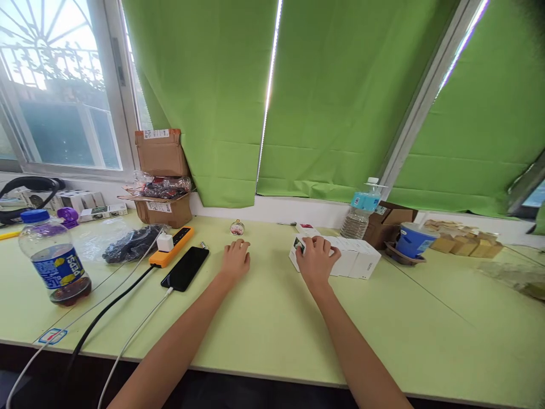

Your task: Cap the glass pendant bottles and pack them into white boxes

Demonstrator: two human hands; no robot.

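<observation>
My left hand (235, 259) rests on the pale green table (264, 318) with its fingers loosely bent and apart, and holds nothing. Just beyond its fingertips stands a small round clear ornament (237, 228) with a gold-coloured top. On the right, my right hand (316, 258) lies over the left end of a row of white boxes (355, 260), its fingers wrapped round the top of the end box. A small dark picture shows on that box beside my thumb. Behind the boxes lies a white and pink card (307, 228).
Left: phone (186, 269), orange power strip (172, 247), cables, Pepsi bottle (55, 261), and cardboard boxes (164, 210). Right: water bottle (360, 210), blue cup (414, 241), brown box (385, 222) and small tan boxes (466, 243). Green curtains (332, 102) hang behind.
</observation>
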